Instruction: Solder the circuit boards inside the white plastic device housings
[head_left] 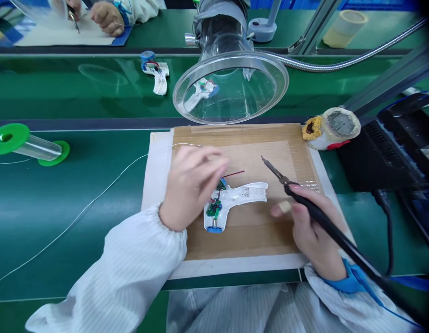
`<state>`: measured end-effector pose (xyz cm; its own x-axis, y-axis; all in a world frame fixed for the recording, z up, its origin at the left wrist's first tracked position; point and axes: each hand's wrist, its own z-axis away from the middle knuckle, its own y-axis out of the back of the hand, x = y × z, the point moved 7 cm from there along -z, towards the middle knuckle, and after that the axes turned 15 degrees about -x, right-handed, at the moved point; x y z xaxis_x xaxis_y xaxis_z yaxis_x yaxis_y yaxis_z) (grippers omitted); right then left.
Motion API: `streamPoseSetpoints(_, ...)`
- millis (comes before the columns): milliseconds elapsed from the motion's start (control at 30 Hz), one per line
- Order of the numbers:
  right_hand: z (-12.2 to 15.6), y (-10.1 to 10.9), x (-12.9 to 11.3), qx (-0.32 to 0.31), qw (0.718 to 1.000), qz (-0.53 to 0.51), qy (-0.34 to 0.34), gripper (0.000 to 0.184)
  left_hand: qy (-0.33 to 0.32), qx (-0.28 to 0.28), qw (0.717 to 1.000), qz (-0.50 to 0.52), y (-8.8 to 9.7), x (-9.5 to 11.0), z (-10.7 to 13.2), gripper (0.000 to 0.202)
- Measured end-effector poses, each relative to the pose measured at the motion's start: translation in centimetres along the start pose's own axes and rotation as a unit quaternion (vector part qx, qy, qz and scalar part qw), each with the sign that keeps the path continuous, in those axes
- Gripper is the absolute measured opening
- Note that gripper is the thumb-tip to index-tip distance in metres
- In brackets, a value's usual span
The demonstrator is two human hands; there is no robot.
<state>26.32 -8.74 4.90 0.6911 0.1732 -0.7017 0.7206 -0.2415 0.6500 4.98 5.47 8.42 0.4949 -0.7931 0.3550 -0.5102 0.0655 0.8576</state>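
Left hand: the left hand [190,185] lies over the 9 o'clock side of the cardboard mat [252,236]. Its fingers are bent down at the head end of the white plastic part [244,194]. They are blurred, so I cannot tell whether they pinch something or only press.
Right hand: the right hand [313,236] is closed around the soldering iron [320,216] like around a pen. The tip points to 10 o'clock and is in the air, apart from the part.
Part: it lies flat in the middle of the mat, with its green circuit board [213,209] and a red wire [235,174] at the left hand's fingertips.
Solder wire: the thin solder wire [96,199] runs from 8 o'clock up to the left hand. The green spool [13,138] lies at 9 o'clock, well apart.
Step in hand: as I judge it, this is soldering on the board, with the iron not yet on a joint.
Next move calls for: a steady part, and a short, exact lowering of the tip toward 9 o'clock, clear of the fingers.
Around: the clear round hood [231,88] stands at 12 o'clock, the tip cleaner [330,128] at 2 o'clock. Another person's hand [105,17] works at 11 o'clock, far off.
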Motion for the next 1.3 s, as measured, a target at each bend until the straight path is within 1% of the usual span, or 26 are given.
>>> streamPoseSetpoints(67, -0.8, -0.8, -0.4, -0.019, 0.999, 0.02, 0.021, 0.027, -0.04, -0.068, 0.996, 0.028, -1.5, 1.8, -0.2, 0.019)
streamPoseSetpoints(100, -1.1, -1.4, -0.4, -0.037, 0.998, 0.03, 0.03, 0.03, -0.053, -0.085, 0.994, 0.035, -2.0, 2.5, -0.1, 0.02)
streamPoseSetpoints(200, -1.6, -2.8, 0.1, -0.093, 0.993, 0.055, 0.038, 0.041, -0.082, -0.089, 0.992, 0.039, -2.2, 3.7, 0.1, 0.024)
streamPoseSetpoints(267, -1.7, -3.2, 0.3, -0.104, 0.991, 0.065, 0.044, 0.043, -0.113, -0.089, 0.989, 0.014, -2.1, 4.4, 0.4, 0.027)
streamPoseSetpoints(367, -1.6, -3.4, 0.4, -0.106, 0.99, 0.078, 0.056, 0.042, -0.149, -0.095, 0.982, -0.061, -2.2, 5.2, 0.9, 0.026)
streamPoseSetpoints(433, -1.7, -3.4, 0.2, -0.108, 0.989, 0.082, 0.063, 0.043, -0.132, -0.093, 0.985, -0.065, -2.5, 5.0, 1.3, 0.023)
streamPoseSetpoints(533, -1.4, -2.9, -0.1, -0.095, 0.991, 0.072, 0.061, 0.043, -0.063, -0.082, 0.994, 0.03, -3.0, 3.7, 1.7, 0.017)
streamPoseSetpoints(600, -1.0, -2.0, 0.0, -0.063, 0.996, 0.051, 0.034, 0.035, -0.018, -0.087, 0.99, 0.109, -3.6, 2.8, 1.9, 0.016)
streamPoseSetpoints(667, -0.3, -0.8, 0.2, -0.021, 1.0, 0.01, 0.02, 0.025, 0.016, -0.106, 0.979, 0.172, -4.3, 2.2, 2.0, 0.015)
streamPoseSetpoints(700, 0.0, -0.2, 0.2, 0.002, 1.0, -0.014, 0.023, 0.023, 0.03, -0.114, 0.974, 0.194, -4.6, 2.0, 2.0, 0.015)
streamPoseSetpoints(767, 0.6, 0.7, 0.1, 0.043, 0.997, -0.048, 0.047, 0.023, 0.049, -0.119, 0.967, 0.221, -5.0, 1.7, 2.0, 0.014)
streamPoseSetpoints(833, 0.8, 1.0, 0.2, 0.059, 0.994, -0.062, 0.062, 0.024, 0.056, -0.112, 0.965, 0.231, -5.1, 1.7, 2.0, 0.014)
streamPoseSetpoints(1000, 0.7, 0.5, 0.6, 0.033, 0.996, -0.072, 0.051, 0.018, 0.064, -0.096, 0.966, 0.231, -5.3, 1.6, 1.9, 0.013)
streamPoseSetpoints(1167, 0.7, 0.5, 0.6, 0.035, 0.994, -0.082, 0.066, 0.014, 0.087, -0.096, 0.964, 0.233, -5.5, 1.5, 1.9, 0.013)
streamPoseSetpoints(1300, 0.5, 0.4, 0.7, 0.034, 0.994, -0.077, 0.066, 0.014, 0.089, -0.092, 0.965, 0.23, -5.4, 1.6, 1.9, 0.013)
